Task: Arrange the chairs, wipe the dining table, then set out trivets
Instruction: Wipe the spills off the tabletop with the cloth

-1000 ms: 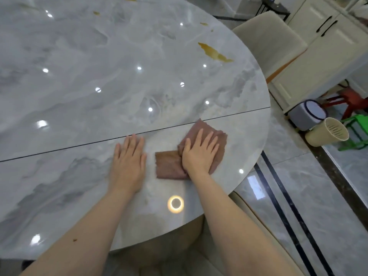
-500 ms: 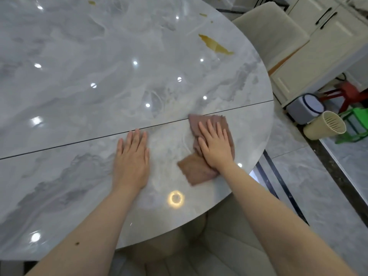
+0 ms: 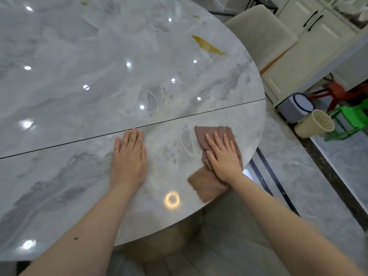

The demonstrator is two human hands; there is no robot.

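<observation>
Your right hand (image 3: pixel 223 156), flat on the cloth (image 3: pixel 211 184), has swept it rightward to the worktop (image 3: pixel 59 76) edge. Your left hand (image 3: pixel 128 158) stays flat, holding nothing; wiping continues.

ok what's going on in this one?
A person is wiping the marble table. The right hand presses flat on a brown cloth near the table's right edge; the left hand rests flat on the top beside it, just short of the seam. Yellow-brown marks show farther up the top. A cream chair stands at the far right edge. No trivets in view.
</observation>
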